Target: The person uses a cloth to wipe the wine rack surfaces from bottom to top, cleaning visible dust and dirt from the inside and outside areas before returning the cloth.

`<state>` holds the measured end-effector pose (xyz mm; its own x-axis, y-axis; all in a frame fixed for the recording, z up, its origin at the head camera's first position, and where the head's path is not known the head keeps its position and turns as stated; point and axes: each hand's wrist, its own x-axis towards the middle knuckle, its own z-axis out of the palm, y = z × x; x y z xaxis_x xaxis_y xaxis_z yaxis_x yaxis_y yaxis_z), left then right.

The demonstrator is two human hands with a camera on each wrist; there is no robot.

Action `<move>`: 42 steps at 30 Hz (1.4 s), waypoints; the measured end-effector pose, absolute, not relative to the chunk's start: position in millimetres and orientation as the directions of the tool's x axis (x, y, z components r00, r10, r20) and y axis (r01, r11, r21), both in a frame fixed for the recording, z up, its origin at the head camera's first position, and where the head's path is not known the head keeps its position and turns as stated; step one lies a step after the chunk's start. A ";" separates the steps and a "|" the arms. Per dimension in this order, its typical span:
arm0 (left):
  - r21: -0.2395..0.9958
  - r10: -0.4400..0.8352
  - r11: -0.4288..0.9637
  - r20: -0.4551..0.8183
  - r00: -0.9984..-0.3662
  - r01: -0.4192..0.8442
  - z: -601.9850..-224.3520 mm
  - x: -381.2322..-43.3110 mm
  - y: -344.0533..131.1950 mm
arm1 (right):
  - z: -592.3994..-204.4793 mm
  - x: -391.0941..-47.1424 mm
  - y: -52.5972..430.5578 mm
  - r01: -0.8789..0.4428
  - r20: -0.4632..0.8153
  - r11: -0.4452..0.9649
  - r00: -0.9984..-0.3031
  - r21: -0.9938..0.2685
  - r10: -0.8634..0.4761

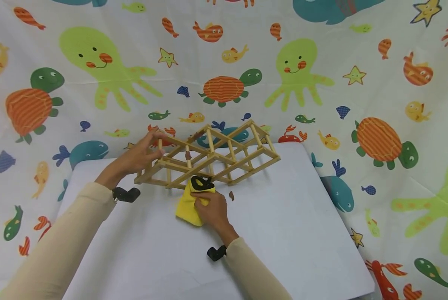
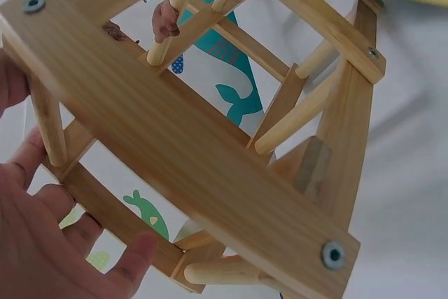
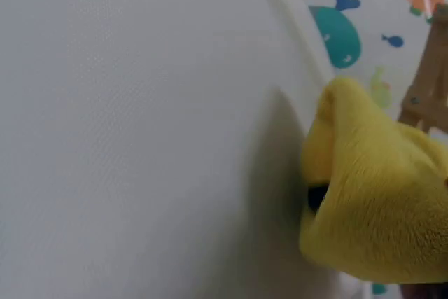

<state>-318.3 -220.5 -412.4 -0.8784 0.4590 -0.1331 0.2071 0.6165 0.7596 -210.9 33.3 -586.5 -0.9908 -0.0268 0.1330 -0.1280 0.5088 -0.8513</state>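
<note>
- My left grip [image 1: 143, 156] holds the left end of the wooden rack [image 1: 211, 156], fingers over the upper corner and thumb below; I take this as steadying it.
- The rack stands at the back of the white surface [image 1: 302, 233], a lattice of slats and round rods stretching away to my right, in front of the sea-animal curtain [image 1: 224, 56].
- On one rod, right of my left grip, clings a brown lump [image 2: 166, 22], clearest in the left wrist view. A darker patch shows on a slat nearby; whether that is dirt or wood grain I cannot tell.
- Just in front of the rack's lower edge is the yellow cloth [image 1: 188, 208], bunched, with a black band on it. I cannot tell whether it touches the wood.
- My right grip [image 1: 213, 210] is closed, pinching that cloth from its right side.
- Right of the cloth, a small brown bit [image 1: 231, 196] lies loose on the surface.
- I judge the step in hand to be wiping the rack, with the lump not yet off. The next move calls for lifting the cloth between the slats to that rod and rubbing, while my left grip keeps the frame from tipping; loose crumbs could smear.
</note>
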 end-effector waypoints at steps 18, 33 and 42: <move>0.766 0.464 0.608 -0.129 -0.876 0.210 -413.4 -322.6 -222.0 | -498.8 -233.3 -4.2 -0.475 0.453 0.304 -0.880 -0.826 -0.143; 0.757 0.458 0.621 -0.138 -0.878 0.205 -414.5 -321.7 -221.9 | -536.6 -217.3 2.7 -0.217 0.254 0.428 -0.967 -0.877 0.032; 0.765 0.469 0.609 -0.133 -0.873 0.210 -414.0 -320.6 -220.7 | -554.4 -208.4 -19.6 -0.345 0.318 0.287 -0.938 -0.894 -0.139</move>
<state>-320.6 -220.7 -414.0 -0.8731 0.4689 -0.1332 0.2103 0.6089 0.7649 -208.4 -19.6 -554.4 -0.9378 -0.1395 0.3178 -0.3455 0.2866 -0.8936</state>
